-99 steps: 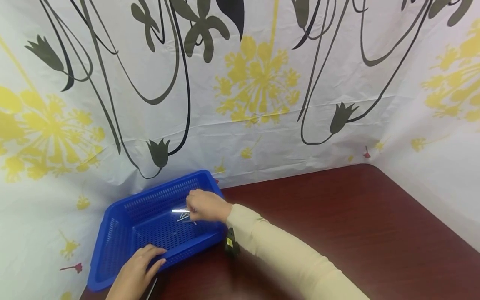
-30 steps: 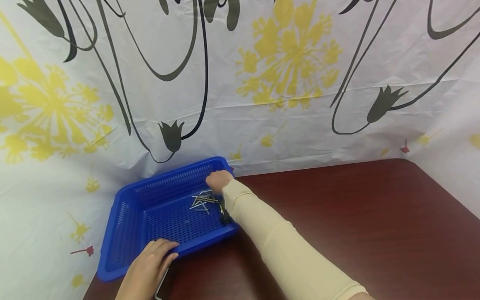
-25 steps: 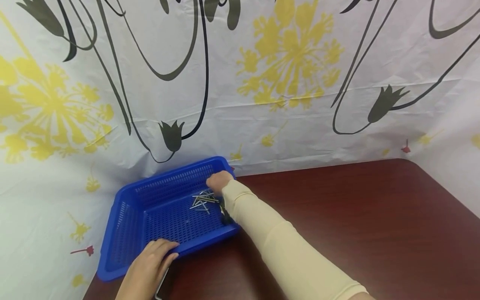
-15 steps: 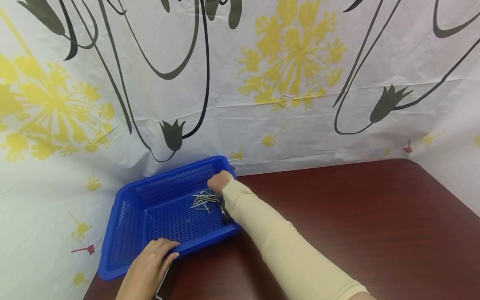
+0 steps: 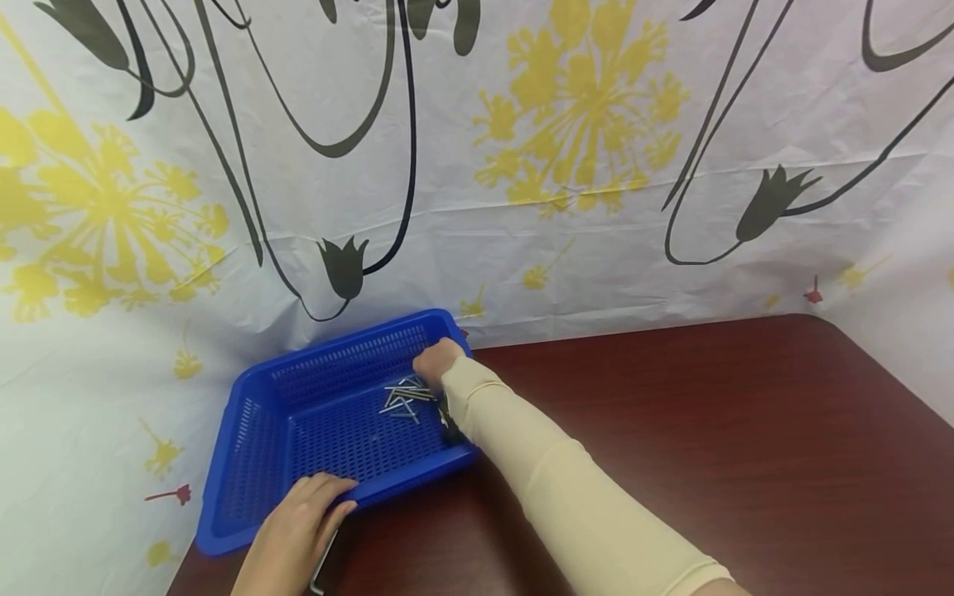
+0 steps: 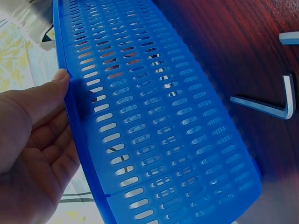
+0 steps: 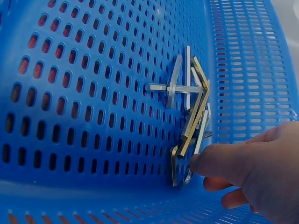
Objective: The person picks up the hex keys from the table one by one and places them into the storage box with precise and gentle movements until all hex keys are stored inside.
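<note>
A blue perforated plastic basket sits at the left of the table, tilted somewhat. My left hand grips its near rim, thumb on one side and curled fingers on the other, as the left wrist view shows. Inside, by the right end, lies a loose pile of silver and brass-toned hex keys. My right hand reaches in beside that pile. In the right wrist view its thumb touches the lower end of the keys and the other fingers are curled; whether a key is pinched is hidden.
On the dark red-brown table, an L-shaped hex key lies just outside the basket near my left hand. Part of another metal bar shows at the frame edge. A white patterned cloth hangs behind and at both sides.
Since the oldest frame, my right hand has moved toward the basket's right end, exposing the hex key pile, and the view has shifted. Over the last second both hands stay practically still.
</note>
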Demonstrator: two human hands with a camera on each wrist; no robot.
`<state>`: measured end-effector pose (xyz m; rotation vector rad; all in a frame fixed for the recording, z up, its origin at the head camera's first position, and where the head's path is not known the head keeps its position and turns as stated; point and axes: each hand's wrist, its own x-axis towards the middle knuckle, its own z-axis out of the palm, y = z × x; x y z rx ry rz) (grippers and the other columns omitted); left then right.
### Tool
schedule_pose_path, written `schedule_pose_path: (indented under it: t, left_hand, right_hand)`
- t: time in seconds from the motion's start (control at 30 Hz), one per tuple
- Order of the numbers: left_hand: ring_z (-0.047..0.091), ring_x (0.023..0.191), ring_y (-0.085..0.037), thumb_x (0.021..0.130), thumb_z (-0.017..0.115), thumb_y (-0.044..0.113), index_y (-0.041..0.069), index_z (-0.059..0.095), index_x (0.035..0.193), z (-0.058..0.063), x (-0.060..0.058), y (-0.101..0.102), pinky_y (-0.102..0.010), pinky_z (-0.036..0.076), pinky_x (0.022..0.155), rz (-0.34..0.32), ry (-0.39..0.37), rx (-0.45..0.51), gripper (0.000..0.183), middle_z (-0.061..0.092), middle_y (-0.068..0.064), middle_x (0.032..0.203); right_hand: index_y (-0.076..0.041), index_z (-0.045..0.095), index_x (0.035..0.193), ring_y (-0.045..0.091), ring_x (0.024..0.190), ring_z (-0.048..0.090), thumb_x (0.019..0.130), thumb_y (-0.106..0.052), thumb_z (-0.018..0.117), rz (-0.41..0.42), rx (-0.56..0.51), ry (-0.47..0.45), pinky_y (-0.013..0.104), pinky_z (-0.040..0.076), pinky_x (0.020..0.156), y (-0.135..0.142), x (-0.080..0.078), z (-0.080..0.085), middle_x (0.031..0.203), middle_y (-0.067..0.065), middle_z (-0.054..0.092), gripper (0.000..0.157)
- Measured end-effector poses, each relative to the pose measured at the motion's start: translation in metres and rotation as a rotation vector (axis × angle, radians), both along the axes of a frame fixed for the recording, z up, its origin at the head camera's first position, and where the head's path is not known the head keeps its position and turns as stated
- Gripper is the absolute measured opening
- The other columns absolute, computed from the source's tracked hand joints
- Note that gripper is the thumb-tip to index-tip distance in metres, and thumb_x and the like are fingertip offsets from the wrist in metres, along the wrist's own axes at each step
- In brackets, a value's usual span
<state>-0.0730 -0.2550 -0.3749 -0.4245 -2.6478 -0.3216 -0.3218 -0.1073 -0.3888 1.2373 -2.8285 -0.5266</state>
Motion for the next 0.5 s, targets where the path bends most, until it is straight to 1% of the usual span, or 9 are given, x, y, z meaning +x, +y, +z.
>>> schedule_pose_path:
  t: [0.2, 0.33, 0.4, 0.5]
  left_hand:
    - [0.058, 0.084, -0.011, 0.075, 0.076, 0.008, 0.012, 0.069, 0.094, -0.0007, -0.0006, 0.0014, -0.032, 0.05, 0.073, -0.002, 0.014, 0.001, 0.021, 0.062, 0.008, 0.088]
    - [0.058, 0.084, -0.012, 0.074, 0.076, 0.008, 0.012, 0.069, 0.094, -0.0008, -0.0005, 0.0015, -0.032, 0.05, 0.073, -0.006, 0.025, -0.005, 0.021, 0.062, 0.007, 0.088]
    - [0.058, 0.084, -0.013, 0.075, 0.076, 0.008, 0.011, 0.069, 0.094, -0.0004, -0.0001, 0.0013, -0.033, 0.05, 0.074, -0.002, 0.018, -0.004, 0.021, 0.062, 0.007, 0.088]
    - [0.058, 0.085, -0.012, 0.076, 0.075, 0.009, 0.013, 0.069, 0.095, -0.0001, 0.0009, 0.0011, -0.033, 0.05, 0.074, 0.011, -0.016, 0.007, 0.02, 0.062, 0.008, 0.089]
  right_hand:
    - [-0.022, 0.068, 0.092, 0.012, 0.083, 0.064, 0.081, -0.024, 0.066, 0.002, 0.0, 0.0, 0.033, 0.046, 0.08, 0.0001, -0.0007, 0.0004, 0.089, -0.005, 0.069, 0.012]
    - [-0.021, 0.068, 0.09, 0.012, 0.08, 0.064, 0.081, -0.024, 0.066, 0.005, -0.008, -0.009, 0.034, 0.047, 0.079, -0.0002, -0.0015, 0.0004, 0.086, -0.005, 0.069, 0.01]
    - [-0.021, 0.067, 0.089, 0.012, 0.079, 0.063, 0.081, -0.024, 0.066, 0.007, -0.013, -0.015, 0.034, 0.048, 0.078, -0.0004, -0.0017, 0.0005, 0.085, -0.005, 0.068, 0.008]
    - [-0.022, 0.067, 0.086, 0.011, 0.075, 0.063, 0.081, -0.024, 0.065, 0.012, -0.029, -0.026, 0.033, 0.049, 0.074, -0.0007, -0.0025, 0.0005, 0.081, -0.005, 0.067, 0.006]
